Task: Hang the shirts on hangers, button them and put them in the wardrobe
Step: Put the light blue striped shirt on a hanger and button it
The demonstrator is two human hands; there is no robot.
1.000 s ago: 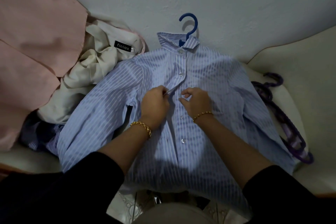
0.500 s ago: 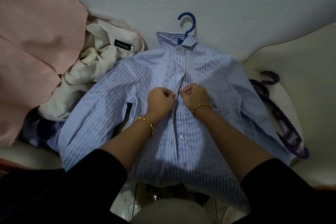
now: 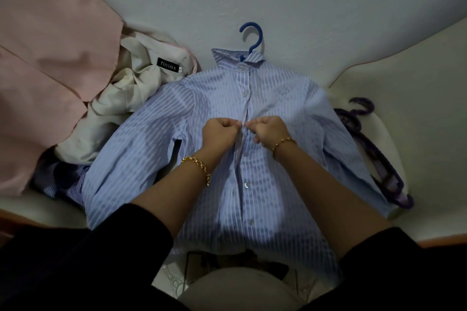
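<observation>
A blue-and-white striped shirt (image 3: 177, 134) lies face up on a cream seat, on a blue hanger whose hook (image 3: 252, 38) sticks out above the collar. The two top buttons look fastened; lower buttons show down the placket. My left hand (image 3: 219, 134) and my right hand (image 3: 271, 131) meet at mid-chest, fingers curled, each pinching an edge of the placket at the third button.
A cream garment (image 3: 131, 98) with a black label and pink fabric (image 3: 50, 70) are piled at the left, with dark striped cloth beneath. Purple hangers (image 3: 374, 156) lie at the right on the cream seat (image 3: 417, 98). A white wall is behind.
Both hands have moved closer together at the placket and now pinch its two edges against each other.
</observation>
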